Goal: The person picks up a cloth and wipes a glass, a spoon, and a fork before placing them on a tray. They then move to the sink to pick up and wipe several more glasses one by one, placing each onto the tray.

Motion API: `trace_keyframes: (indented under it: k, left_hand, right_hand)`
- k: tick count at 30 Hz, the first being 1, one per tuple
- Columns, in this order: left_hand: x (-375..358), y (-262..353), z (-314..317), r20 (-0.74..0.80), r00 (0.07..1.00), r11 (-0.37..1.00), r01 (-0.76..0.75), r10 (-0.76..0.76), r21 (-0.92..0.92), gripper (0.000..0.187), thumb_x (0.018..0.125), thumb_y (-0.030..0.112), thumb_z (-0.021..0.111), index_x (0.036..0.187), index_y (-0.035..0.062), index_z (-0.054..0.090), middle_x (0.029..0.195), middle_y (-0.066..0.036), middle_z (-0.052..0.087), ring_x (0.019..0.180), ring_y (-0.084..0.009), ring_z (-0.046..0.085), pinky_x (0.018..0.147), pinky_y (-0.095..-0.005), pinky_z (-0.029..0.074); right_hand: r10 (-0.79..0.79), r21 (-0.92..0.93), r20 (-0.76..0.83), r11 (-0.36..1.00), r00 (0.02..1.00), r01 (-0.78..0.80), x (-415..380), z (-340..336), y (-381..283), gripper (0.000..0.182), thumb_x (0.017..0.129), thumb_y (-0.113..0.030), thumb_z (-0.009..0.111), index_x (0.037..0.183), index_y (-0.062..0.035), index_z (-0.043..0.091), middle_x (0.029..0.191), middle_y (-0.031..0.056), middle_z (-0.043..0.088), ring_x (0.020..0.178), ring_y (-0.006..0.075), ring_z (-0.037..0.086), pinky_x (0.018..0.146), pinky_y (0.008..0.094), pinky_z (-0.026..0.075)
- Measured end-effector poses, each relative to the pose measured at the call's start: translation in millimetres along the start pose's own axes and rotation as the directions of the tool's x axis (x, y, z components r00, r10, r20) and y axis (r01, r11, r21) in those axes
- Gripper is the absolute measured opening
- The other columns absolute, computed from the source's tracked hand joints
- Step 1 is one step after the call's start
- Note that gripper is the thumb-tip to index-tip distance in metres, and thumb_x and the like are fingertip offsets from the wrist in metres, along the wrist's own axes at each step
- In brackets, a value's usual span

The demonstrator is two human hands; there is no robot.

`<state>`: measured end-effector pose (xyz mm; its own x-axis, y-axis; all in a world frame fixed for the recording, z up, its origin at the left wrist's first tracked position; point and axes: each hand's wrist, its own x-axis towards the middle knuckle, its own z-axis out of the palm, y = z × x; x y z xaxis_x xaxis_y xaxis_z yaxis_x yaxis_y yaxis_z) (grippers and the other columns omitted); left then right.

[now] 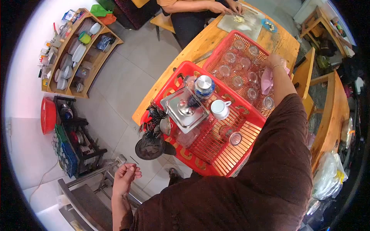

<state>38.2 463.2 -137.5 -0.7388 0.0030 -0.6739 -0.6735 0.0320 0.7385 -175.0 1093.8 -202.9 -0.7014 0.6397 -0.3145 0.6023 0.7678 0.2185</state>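
My left hand (127, 176) is at the lower left, its fingers curled together; a thin dark piece shows just above the fingertips, too small to name. My right hand (274, 61) grips a pink cloth (266, 81) over the right side of a red basket (232, 34) that holds several upturned glasses. Nearer my body, a larger red rack (183, 69) holds a rectangular metal lid (185, 109), a silver-capped jar (204, 85), a white mug (219, 109) and a glass (234, 138). Cutlery (156, 119) stands at its left corner.
Across the wooden table (160, 90), another person's hands (227, 7) work over a cutting board (250, 25), beside a blue plate (268, 25). A shelf with dishes (92, 63) stands left, above a black rack (83, 142). Wooden chairs (306, 73) and plastic bags (327, 177) are right.
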Motion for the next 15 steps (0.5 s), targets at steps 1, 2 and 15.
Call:
trace_keyframes:
  k: [1, 2, 15]
  left_hand:
    - [0, 1, 2, -0.007, 1.0, 1.0, 0.006, -0.006, 0.014, 0.017, 0.091, 0.015, 0.055, 0.101, 0.0013, 0.056, 0.09, -0.009, 0.062, 0.077, -0.018, 0.062, 0.072, -0.0333, 0.053]
    - [0, 0, 2, -0.005, 1.0, 1.0, 0.007, -0.007, 0.016, 0.017, 0.091, 0.015, 0.055, 0.101, 0.0013, 0.056, 0.09, -0.009, 0.062, 0.077, -0.018, 0.062, 0.072, -0.0333, 0.053]
    - [6, -10, 8, 0.022, 1.0, 0.999, 0.013, -0.014, 0.036, 0.016, 0.09, 0.014, 0.056, 0.1, 0.0007, 0.056, 0.089, -0.01, 0.062, 0.078, -0.0169, 0.062, 0.071, -0.0322, 0.053]
  right_hand:
    - [-0.015, 0.0, 0.005, 1.0, 1.0, 0.015, -5, -3, 0, 0.052, 0.065, -0.04, 0.072, 0.108, -0.0124, 0.065, 0.112, 0.0087, 0.064, 0.105, 0.0252, 0.06, 0.085, 0.0387, 0.05]
    - [-0.013, 0.0, 0.007, 1.0, 1.0, 0.013, -1, -1, 0, 0.052, 0.065, -0.04, 0.072, 0.108, -0.0124, 0.065, 0.112, 0.0087, 0.064, 0.105, 0.0252, 0.06, 0.085, 0.0387, 0.05]
    - [-0.03, -0.24, -0.305, 0.97, 0.952, -0.046, 10, 11, -23, 0.026, 0.084, -0.024, 0.052, 0.102, -0.0134, 0.068, 0.104, 0.0063, 0.067, 0.096, 0.0243, 0.064, 0.071, 0.0393, 0.05]
